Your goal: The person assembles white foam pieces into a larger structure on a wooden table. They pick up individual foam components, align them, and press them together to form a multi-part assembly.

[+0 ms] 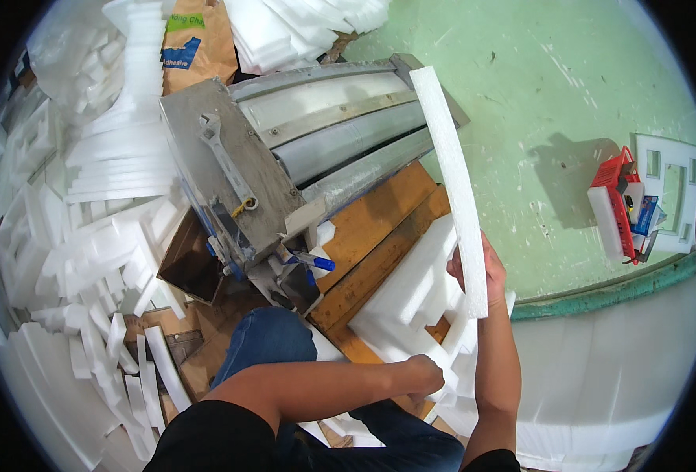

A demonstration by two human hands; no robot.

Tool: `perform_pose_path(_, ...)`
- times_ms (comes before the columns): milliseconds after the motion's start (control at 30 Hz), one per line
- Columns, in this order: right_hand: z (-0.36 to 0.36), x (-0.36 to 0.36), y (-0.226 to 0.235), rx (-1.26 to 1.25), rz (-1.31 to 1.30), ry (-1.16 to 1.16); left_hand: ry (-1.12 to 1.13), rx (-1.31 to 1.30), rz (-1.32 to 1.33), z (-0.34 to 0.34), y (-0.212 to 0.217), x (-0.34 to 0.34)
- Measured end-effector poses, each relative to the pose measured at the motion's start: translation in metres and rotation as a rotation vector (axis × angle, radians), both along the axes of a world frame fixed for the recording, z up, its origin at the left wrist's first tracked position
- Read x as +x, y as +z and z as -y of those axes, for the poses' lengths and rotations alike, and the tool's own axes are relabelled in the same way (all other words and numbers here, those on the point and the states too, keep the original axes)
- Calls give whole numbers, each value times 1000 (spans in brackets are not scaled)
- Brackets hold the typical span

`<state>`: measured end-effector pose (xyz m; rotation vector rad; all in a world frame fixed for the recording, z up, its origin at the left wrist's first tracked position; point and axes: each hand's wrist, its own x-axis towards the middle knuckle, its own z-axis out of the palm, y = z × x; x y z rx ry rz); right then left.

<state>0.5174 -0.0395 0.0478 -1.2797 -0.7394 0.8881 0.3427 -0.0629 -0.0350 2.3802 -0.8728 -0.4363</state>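
My right hand (474,271) is clamped on a long foam strip (452,173), left hand (423,374) fisted on the foam stack (411,295). Feeding step, I reckon; next needs strip lined up w/ rollers (340,134).

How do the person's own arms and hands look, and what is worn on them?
Both forearms are bare, with no gloves, watch or rings visible on the left hand or the right hand. Short black sleeves cover the upper arms. Blue jeans show below them.
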Motion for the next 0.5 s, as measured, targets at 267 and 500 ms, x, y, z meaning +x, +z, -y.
perform_pose_path(267,34,6,-7,-230,396,-87,-50,21,-31,17,-4,2)
perform_pose_path(500,-19,3,-24,-53,501,-349,-35,-10,-10,17,-7,0)
